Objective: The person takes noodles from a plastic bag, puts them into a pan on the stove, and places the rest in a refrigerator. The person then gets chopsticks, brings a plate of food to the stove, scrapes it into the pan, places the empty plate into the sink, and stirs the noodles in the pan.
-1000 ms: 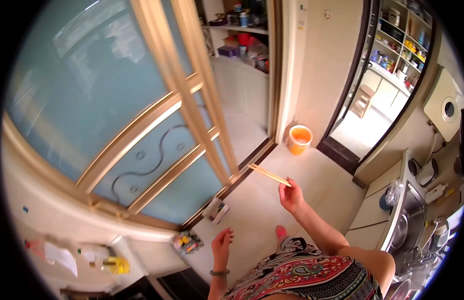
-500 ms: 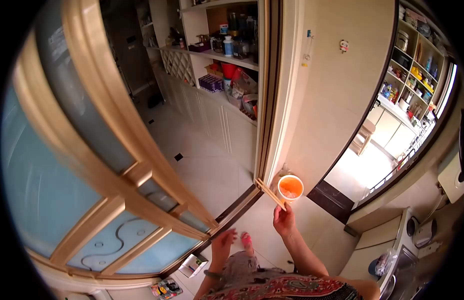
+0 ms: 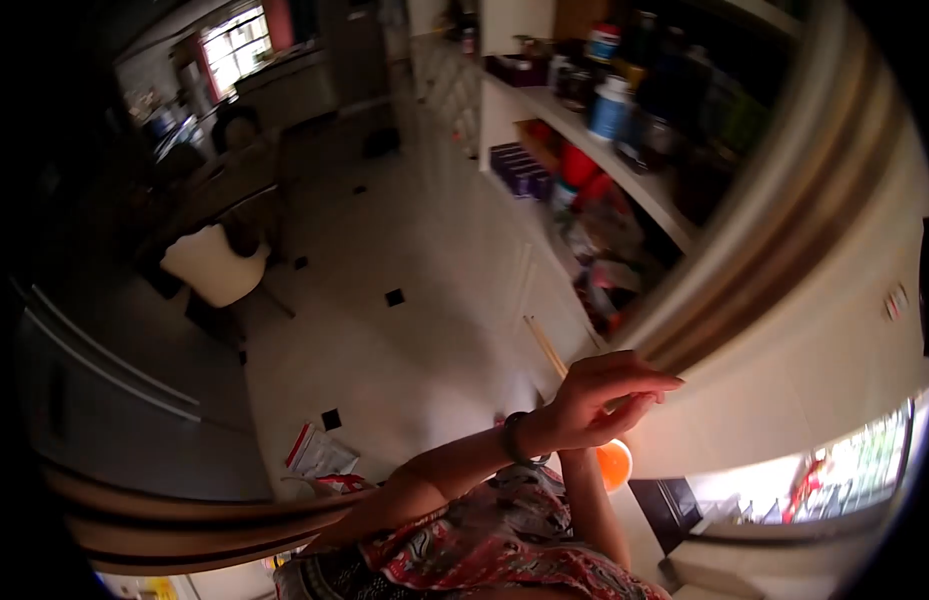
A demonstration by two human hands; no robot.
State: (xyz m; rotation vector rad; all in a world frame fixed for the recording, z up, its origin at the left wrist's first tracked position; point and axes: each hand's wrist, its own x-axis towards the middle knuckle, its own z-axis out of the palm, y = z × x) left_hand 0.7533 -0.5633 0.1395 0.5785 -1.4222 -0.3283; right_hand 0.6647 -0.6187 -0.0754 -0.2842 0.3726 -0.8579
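My left hand (image 3: 609,398), with a dark band on its wrist, reaches across to the right, close to the door frame (image 3: 744,280). Its fingers are stretched out and hold nothing that I can see. Behind it my right hand is mostly hidden, while my right forearm (image 3: 596,510) shows below. A pair of wooden chopsticks (image 3: 546,345) sticks out past the left hand, up and to the left. The orange bowl (image 3: 614,464) peeks out at the right, partly covered; its contents are hard to make out.
Shelves (image 3: 644,165) with jars and boxes stand beyond the door frame. A pale chair (image 3: 219,265) stands on the tiled floor (image 3: 434,350). A grey cabinet-like surface (image 3: 124,400) is at the left, and a white and red bag (image 3: 322,452) lies low down.
The view has turned toward the dim room, and the glazed sliding door is out of sight. My left hand has moved up and across, in front of my right hand.
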